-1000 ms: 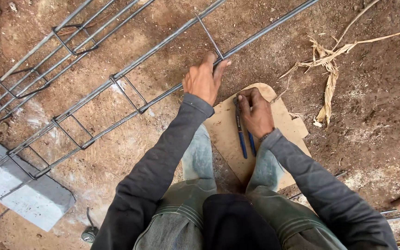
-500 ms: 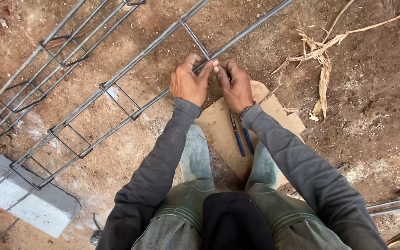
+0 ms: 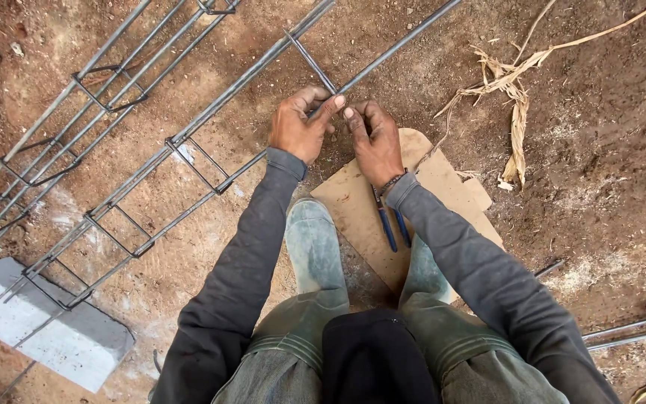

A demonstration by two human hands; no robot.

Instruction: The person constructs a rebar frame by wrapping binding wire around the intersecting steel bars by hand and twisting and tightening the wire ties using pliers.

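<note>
A long steel rebar cage (image 3: 188,142) lies diagonally on the dirt, with square stirrups spaced along its bars. My left hand (image 3: 299,123) and my right hand (image 3: 374,142) meet at the lower bar (image 3: 401,46), fingertips pinched together where a stirrup (image 3: 309,58) crosses it. What the fingertips pinch is too small to make out. Blue-handled pliers (image 3: 392,224) lie on a piece of cardboard (image 3: 353,202) just below my right wrist. I squat in pale rubber boots (image 3: 309,247).
A second rebar cage (image 3: 61,105) lies parallel at upper left. A grey concrete block (image 3: 54,329) props the near cage at lower left. Dry plant stalks (image 3: 517,97) lie at upper right. Loose steel rods (image 3: 626,333) rest at lower right.
My right hand left the pliers on the cardboard and came up to the bar beside my left hand. Both hands now pinch together at the stirrup crossing.
</note>
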